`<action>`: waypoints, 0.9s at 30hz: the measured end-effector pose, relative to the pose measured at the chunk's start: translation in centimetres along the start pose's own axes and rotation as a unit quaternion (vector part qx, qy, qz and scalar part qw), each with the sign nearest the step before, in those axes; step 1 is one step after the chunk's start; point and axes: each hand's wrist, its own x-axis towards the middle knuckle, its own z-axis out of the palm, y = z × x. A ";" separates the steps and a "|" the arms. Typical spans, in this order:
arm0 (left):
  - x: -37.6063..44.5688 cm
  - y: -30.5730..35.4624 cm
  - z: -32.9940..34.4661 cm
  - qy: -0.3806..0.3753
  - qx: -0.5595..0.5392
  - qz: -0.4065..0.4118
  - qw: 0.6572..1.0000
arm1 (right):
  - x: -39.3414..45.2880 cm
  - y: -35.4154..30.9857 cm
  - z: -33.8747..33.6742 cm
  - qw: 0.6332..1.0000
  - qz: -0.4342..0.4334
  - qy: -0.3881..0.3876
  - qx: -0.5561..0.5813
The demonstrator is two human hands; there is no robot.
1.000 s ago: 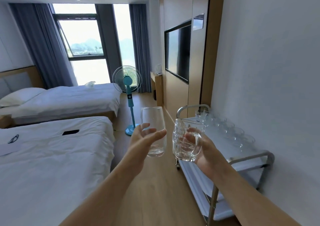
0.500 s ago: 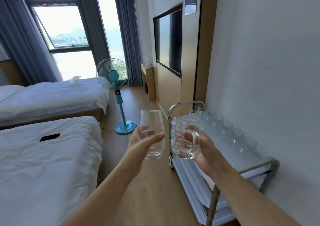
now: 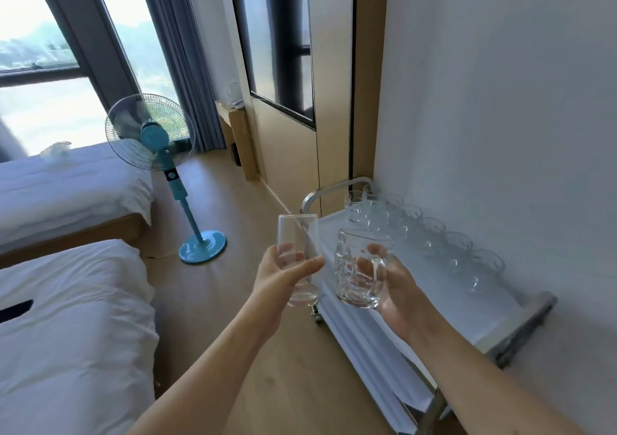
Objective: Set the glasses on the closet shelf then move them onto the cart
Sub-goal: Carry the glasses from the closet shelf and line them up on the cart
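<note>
My left hand (image 3: 283, 276) grips a tall clear tumbler (image 3: 298, 234) upright, in the air just left of the cart's edge. My right hand (image 3: 394, 287) holds a clear dimpled glass mug (image 3: 357, 267) by its handle, above the near half of the cart's top shelf. The steel cart (image 3: 521, 331) stands against the right wall, its top covered in white. Several clear glasses (image 3: 434, 237) stand in a row along the top's wall side. The closet shelf is not in view.
A teal pedestal fan (image 3: 157, 147) stands on the wood floor left of the cart. Two white beds (image 3: 66, 317) fill the left side. A wall television (image 3: 277, 54) and wood panelling lie beyond the cart. The cart's lower shelf (image 3: 377, 364) also carries white cloth.
The view has come closer to the cart and turned right and down. Both hands keep their glasses and have drifted toward the cart; the mug is now over its top shelf.
</note>
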 end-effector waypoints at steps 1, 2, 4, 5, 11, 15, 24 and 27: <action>1.2 -0.2 -0.3 -0.006 -0.002 -0.007 1.000 | 0.8 0.6 -0.1 1.000 -0.002 0.010 0.001; 2.4 -0.5 -0.7 -0.012 -0.004 -0.014 1.000 | 1.5 1.1 -0.1 1.000 -0.002 0.024 0.006; 5.1 -1.1 -1.5 -0.026 -0.004 -0.027 0.999 | 3.3 2.3 -0.1 0.998 0.009 0.051 0.026; 6.2 -1.4 -1.7 -0.032 -0.004 -0.033 0.999 | 3.9 2.9 -0.1 0.997 0.015 0.059 0.037; 12.1 -2.5 -1.7 -0.097 -0.013 -0.065 0.993 | 7.7 4.7 0.7 0.994 0.011 0.104 0.039; 15.1 -3.3 -1.0 -0.125 -0.007 -0.080 0.989 | 9.0 4.5 0.5 0.990 0.000 0.143 0.013; 21.6 -4.3 2.4 -0.171 -0.003 -0.099 0.980 | 14.3 5.1 -4.6 0.960 0.036 0.278 -0.019; 24.3 -4.7 4.1 -0.171 0.006 -0.096 0.980 | 16.6 5.4 -7.5 0.956 0.029 0.289 -0.030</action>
